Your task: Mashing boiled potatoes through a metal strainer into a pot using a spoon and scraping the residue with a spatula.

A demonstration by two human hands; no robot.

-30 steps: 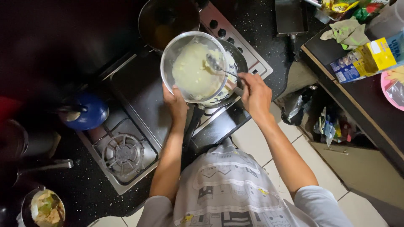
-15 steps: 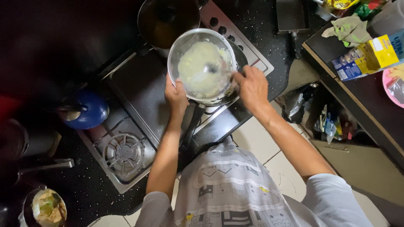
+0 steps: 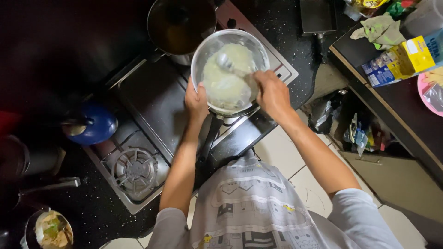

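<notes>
From the head camera, looking straight down, the left hand [image 3: 196, 100] gripped the near left rim of a glass bowl [image 3: 203, 48], its grip clamped on the edge with the thumb over the lip. The bowl was held above a dark frying pan [image 3: 240, 113], whose handle ran down toward the person, over the right side of a steel gas stove [image 3: 152, 106]. Inside the bowl lay a pale, creamy batter [image 3: 228, 85]. The right hand [image 3: 272, 92] reached in over the right rim, its grip closed on the handle of a metal spoon [image 3: 224, 61], whose head sat in the batter near the bowl's middle.

Just behind the bowl stood a large dark pot [image 3: 180, 20] on the far burner. To the left, a free burner [image 3: 135, 169] showed its ring, and beside it on the black speckled bench [image 3: 92, 216] sat a blue kettle [image 3: 94, 125]. In the lower left corner a small bowl of food [image 3: 48, 229] rested on the bench. On the right, well apart from the stove, a dark side shelf [image 3: 369, 50] carried a yellow and blue carton [image 3: 404, 60], a crumpled green cloth [image 3: 380, 30] and the edge of a pink plate [image 3: 427, 99]. The person wore a pale printed shirt [image 3: 254, 207] and stood on a light tiled floor [image 3: 281, 152].
</notes>
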